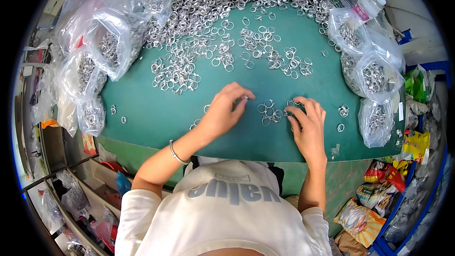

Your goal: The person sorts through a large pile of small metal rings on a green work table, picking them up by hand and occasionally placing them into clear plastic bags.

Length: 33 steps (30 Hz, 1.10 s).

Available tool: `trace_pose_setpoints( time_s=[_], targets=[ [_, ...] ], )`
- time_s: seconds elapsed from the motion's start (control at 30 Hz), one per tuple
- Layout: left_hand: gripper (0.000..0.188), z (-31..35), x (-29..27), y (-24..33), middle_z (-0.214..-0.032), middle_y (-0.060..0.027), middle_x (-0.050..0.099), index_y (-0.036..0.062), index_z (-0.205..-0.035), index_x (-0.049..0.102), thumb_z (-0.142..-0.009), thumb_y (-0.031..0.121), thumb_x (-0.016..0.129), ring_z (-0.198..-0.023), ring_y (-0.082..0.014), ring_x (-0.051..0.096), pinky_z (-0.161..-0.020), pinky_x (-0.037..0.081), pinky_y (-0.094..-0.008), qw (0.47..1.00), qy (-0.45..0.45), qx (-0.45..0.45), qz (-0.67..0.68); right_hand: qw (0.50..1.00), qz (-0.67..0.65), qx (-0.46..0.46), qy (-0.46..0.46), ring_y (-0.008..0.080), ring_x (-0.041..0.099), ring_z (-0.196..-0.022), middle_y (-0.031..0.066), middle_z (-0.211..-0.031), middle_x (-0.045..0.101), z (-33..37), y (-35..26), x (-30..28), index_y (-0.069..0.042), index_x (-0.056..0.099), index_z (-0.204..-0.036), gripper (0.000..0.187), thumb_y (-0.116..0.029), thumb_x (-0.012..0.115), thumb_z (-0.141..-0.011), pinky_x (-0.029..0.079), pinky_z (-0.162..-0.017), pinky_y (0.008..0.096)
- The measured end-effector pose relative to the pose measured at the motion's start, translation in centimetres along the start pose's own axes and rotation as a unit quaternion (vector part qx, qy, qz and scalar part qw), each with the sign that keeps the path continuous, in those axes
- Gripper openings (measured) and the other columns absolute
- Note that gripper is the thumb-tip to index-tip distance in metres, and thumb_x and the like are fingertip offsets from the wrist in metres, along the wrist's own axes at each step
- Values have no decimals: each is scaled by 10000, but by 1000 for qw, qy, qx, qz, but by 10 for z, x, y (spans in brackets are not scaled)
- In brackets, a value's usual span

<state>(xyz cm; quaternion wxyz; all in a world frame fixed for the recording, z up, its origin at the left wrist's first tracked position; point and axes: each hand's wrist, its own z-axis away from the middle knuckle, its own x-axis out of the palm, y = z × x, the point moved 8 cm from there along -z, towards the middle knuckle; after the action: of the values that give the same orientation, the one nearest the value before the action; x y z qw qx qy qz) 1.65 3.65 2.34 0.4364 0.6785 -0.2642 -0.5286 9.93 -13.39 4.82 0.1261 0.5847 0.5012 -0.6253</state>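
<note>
My left hand (224, 110) is above the middle of the green table, thumb and fingers closed on a small silver ring (245, 97). Only a bit of that ring shows at the fingertips. To its right lies a small cluster of silver rings (269, 113). My right hand (308, 122) is at the right side of this cluster, its curled thumb and forefinger closed on a ring (286, 113). Another ring (290, 103) lies by its other fingertips. A few rings, partly hidden, lie under and beside my left wrist, such as one ring (206, 108).
A big heap of silver rings (204, 7) covers the far side of the table (227, 142), with looser groups (176, 73) nearer. Open plastic bags of rings line the left (110, 50) and right (374, 77) edges. A white bottle (368, 7) stands far right.
</note>
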Motion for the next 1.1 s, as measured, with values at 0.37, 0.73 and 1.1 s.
trace_pose_setpoints(
  time_s=[0.37,0.73,1.1],
  targets=[
    [194,46,39,-11,-1000,-105,645,-44,-1088,614,-917,5,535,-948,-164,633,-824,510,-268,873,-99,-251,405,998,13,-11,52,237,535,-968,46,-976,603,7,0,4,-44,671,-865,131,-42,692,-736,345,-875,405],
    [266,51,55,-18,-1056,-98,590,-56,-1163,574,-903,-16,533,-940,-151,612,-817,515,-250,865,-96,-262,418,994,-27,67,85,240,567,-833,77,-877,640,22,28,-23,-35,691,-916,129,-28,652,-793,389,-765,338],
    [313,26,68,-12,-1038,-45,562,4,-1187,568,-880,-54,562,-876,-80,539,-770,496,-216,963,-72,-123,228,955,154,217,133,271,538,-884,101,-898,608,70,98,-73,-35,667,-898,138,-47,683,-762,404,-794,386]
  ],
)
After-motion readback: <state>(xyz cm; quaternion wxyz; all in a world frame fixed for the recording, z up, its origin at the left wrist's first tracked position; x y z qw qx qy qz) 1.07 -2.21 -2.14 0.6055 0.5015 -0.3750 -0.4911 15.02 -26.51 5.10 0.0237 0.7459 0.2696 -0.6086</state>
